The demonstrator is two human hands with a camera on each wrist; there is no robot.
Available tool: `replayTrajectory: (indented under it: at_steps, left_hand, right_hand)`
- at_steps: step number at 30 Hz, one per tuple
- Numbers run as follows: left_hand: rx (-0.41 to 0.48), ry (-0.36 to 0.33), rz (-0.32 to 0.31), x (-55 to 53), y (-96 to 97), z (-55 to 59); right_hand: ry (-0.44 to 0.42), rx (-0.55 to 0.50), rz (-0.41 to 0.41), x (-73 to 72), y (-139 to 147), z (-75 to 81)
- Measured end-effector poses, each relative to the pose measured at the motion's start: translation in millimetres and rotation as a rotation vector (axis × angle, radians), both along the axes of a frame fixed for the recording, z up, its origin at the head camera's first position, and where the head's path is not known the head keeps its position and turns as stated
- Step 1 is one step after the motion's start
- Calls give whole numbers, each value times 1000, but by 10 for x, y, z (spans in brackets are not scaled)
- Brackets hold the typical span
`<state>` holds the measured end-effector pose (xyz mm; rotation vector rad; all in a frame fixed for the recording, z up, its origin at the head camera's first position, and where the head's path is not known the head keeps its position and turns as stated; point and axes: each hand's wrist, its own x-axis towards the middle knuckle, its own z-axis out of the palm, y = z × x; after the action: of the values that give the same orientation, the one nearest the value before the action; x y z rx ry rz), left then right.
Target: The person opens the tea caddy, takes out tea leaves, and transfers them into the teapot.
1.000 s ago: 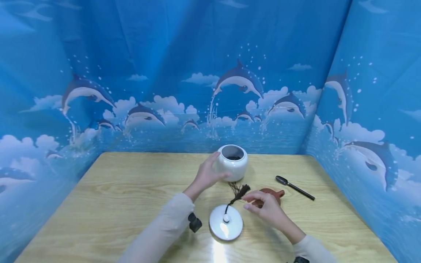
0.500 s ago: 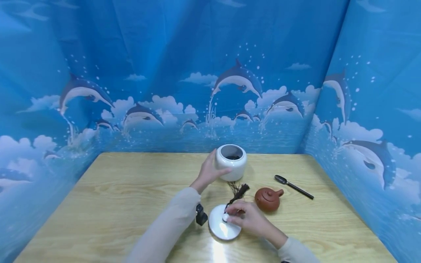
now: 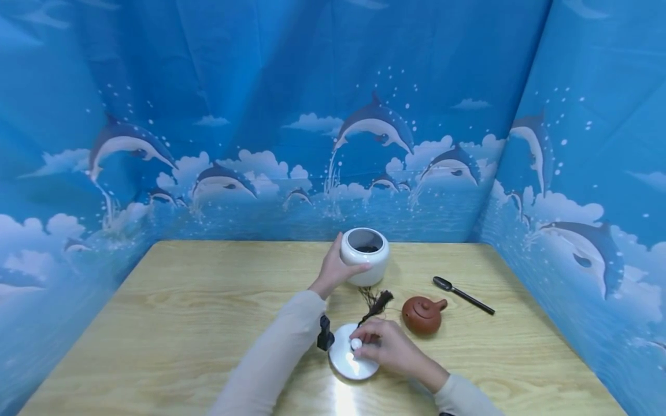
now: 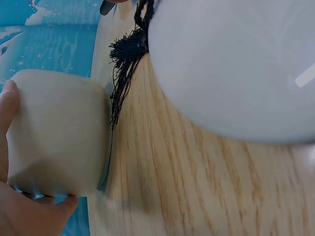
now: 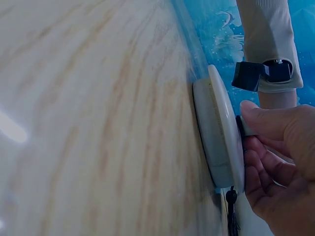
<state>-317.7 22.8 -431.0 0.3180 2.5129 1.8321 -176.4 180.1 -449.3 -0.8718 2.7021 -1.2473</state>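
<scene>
My left hand [image 3: 335,270] holds a white ceramic jar [image 3: 378,267] from its left side, thumb across the front. Dark contents show inside the jar's uncovered mouth. In the left wrist view the fingers lie along both sides of the jar [image 4: 59,132]. Nearer to me, a round white lid [image 3: 341,368] lies on the table, with a dark tassel [image 3: 378,303] stretching toward the jar. The right hand [image 3: 396,348] pinches the lid's small white knob between thumb and fingers. From the right wrist, the lid [image 5: 227,142] appears edge-on, close against the tabletop.
A reddish-brown clay teapot [image 3: 420,318] stands right of the tassel. Farther right lies a black scoop [image 3: 470,299] with a long handle. The wooden table [image 3: 208,300] is bordered by blue dolphin-print curtains [image 3: 291,115].
My right hand has moved left from in front of the teapot to the lid and taken hold of its knob. The left hand has stayed on the jar.
</scene>
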Motion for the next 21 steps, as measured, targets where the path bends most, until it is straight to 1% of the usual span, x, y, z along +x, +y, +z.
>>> replayTrajectory:
  at_steps: [7,13,21]
  left_hand:
    - [7,3,-5,-8,-11,-44]
    - [0,7,-10,4,-26,-46]
    - [3,29,-8,-5,-38,-73]
  right_hand:
    - [-1,4,-3,13,-11,18]
    - [27,4,16,23,-5,16]
    - [55,-3,12,10,12,-6]
